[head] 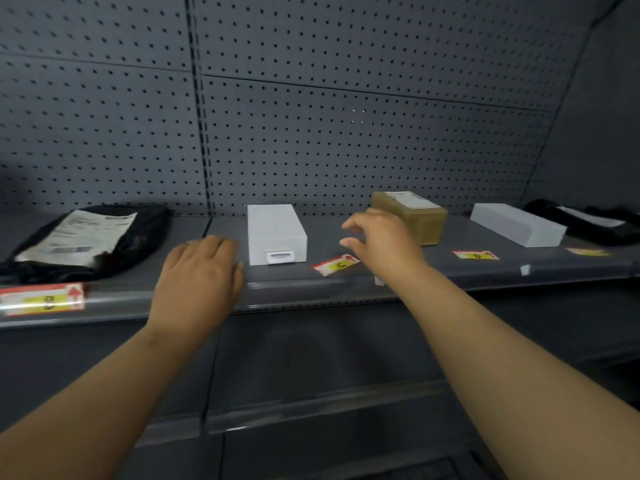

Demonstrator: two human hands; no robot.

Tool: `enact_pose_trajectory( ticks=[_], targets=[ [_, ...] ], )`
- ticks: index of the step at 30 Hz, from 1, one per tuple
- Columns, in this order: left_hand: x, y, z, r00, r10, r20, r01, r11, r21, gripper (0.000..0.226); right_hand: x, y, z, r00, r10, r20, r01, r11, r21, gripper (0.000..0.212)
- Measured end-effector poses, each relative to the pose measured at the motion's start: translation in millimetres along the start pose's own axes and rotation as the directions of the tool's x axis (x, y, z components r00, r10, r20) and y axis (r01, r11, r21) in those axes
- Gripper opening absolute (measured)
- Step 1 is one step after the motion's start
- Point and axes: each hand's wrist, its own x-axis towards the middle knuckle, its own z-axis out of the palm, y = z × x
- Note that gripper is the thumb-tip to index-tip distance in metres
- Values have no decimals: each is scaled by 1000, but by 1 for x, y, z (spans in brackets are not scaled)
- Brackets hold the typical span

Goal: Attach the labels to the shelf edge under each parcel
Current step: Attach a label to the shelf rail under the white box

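Several parcels stand on a grey shelf (311,282): a black bag with a paper slip (86,240), a white box (275,233), a brown box (412,214), a second white box (517,225) and another black bag (588,220). A red-and-yellow label (43,299) sits in the shelf edge strip under the left bag. Three more labels lie loose on the shelf top: label C (334,265), one (476,255) further right and one (587,252) at the far right. My left hand (201,271) hovers flat over the shelf front, holding nothing. My right hand (381,242) hangs just above label C with loosely spread fingers.
A grey pegboard wall (311,133) backs the shelf, and a side panel (595,133) closes it on the right. A lower shelf edge (311,403) runs below my forearms. Small white tabs (524,270) stick to the upper shelf's edge strip.
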Motion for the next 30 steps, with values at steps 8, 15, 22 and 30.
enact_pose_trajectory(
  ticks=[8, 15, 22, 30],
  targets=[
    [-4, 55, 17, 998, -59, 32, 58, 998, 31, 41, 8, 63, -3, 994, -54, 100, 52, 998, 23, 32],
    [-7, 54, 19, 991, -117, 64, 111, 990, 85, 37, 29, 69, 8, 966, -76, 246, 74, 997, 18, 40],
    [-4, 47, 20, 991, -104, 84, 94, 988, 120, 47, 51, 64, 18, 898, -46, 437, 65, 997, -29, 49],
    [0, 38, 29, 994, -84, 67, 75, 989, 126, 47, 69, 65, 41, 816, 6, 577, 52, 995, -83, 49]
  ],
)
